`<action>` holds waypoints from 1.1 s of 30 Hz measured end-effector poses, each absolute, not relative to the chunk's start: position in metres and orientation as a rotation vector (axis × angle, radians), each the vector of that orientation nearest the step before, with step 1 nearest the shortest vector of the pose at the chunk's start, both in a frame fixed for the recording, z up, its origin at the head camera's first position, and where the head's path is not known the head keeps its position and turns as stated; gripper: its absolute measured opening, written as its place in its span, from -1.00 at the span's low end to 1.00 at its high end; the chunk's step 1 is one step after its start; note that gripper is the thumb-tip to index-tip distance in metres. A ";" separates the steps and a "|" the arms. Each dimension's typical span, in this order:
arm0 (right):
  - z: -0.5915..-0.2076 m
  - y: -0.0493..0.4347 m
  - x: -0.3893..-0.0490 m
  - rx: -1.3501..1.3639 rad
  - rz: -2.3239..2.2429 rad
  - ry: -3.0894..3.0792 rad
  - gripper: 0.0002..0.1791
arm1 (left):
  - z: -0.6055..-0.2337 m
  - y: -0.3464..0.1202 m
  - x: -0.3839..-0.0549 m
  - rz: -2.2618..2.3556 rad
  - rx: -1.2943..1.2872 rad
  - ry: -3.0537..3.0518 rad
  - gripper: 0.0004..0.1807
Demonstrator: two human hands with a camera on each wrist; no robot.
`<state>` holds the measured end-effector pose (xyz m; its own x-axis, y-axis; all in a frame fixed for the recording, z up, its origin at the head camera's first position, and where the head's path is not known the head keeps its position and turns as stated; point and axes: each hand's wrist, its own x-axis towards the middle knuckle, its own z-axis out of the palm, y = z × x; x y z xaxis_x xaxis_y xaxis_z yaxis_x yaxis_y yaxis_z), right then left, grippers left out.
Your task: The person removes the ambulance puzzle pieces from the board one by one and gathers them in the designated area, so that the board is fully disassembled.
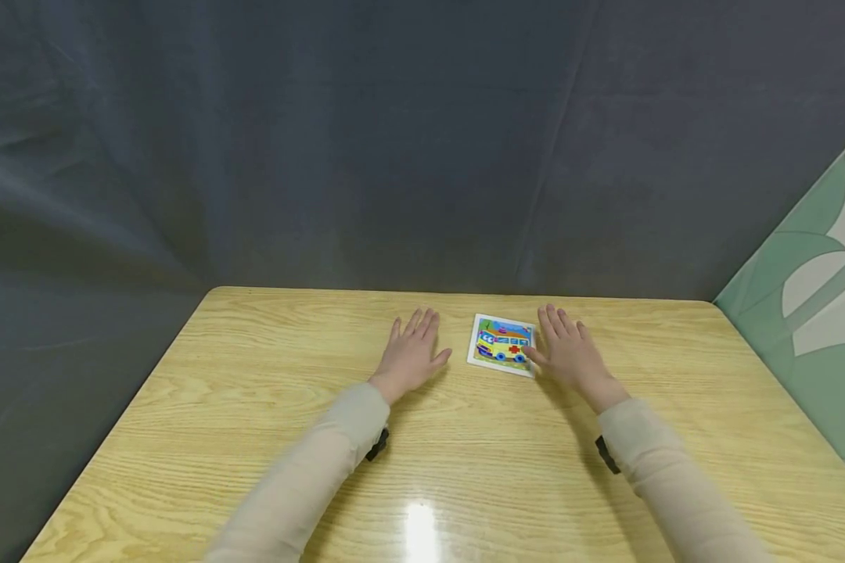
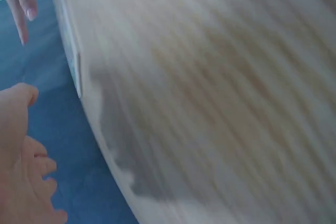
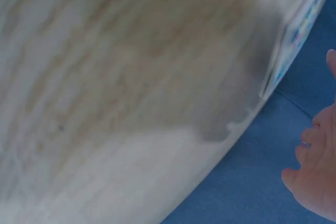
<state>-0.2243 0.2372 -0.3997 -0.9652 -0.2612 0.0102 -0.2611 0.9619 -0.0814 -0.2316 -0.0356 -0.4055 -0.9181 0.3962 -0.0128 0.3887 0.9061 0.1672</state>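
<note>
A small white-bordered picture board lies flat towards the back of the table, showing a cartoon yellow ambulance with a red cross. To its left is my left hand, fingers straight and thumb spread, holding nothing. My right hand is at the board's right side, also with straight fingers; its thumb overlaps the board's right edge in the head view. In the wrist views both the left hand and the right hand appear raised off the tabletop, with shadows below. The board shows edge-on there.
The light wood table ends at a back edge against a dark cloth, which also hangs on the left. A green and white patterned panel stands along the right side. Glare shines near the front.
</note>
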 end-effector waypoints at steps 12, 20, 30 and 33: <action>-0.413 0.236 -0.221 -0.444 -0.175 2.999 -0.32 | -0.414 0.000 -0.227 0.094 0.774 2.807 -0.30; -0.418 0.235 -0.224 -0.469 -0.240 2.868 -0.31 | -0.413 0.004 -0.222 0.096 0.805 2.676 -0.29; -0.419 0.236 -0.221 -0.523 -0.293 2.804 -0.29 | -0.415 0.000 -0.214 -0.035 0.858 2.676 -0.31; -0.418 0.234 -0.216 -0.546 -0.301 2.801 -0.29 | -0.414 -0.002 -0.208 -0.085 0.880 2.692 -0.32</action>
<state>-0.2157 0.2339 -0.4178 -0.8922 -0.3928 -0.2228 -0.3364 0.9073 -0.2524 -0.2076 -0.0021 -0.4141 -0.7645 0.5672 -0.3063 0.5854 0.8098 0.0385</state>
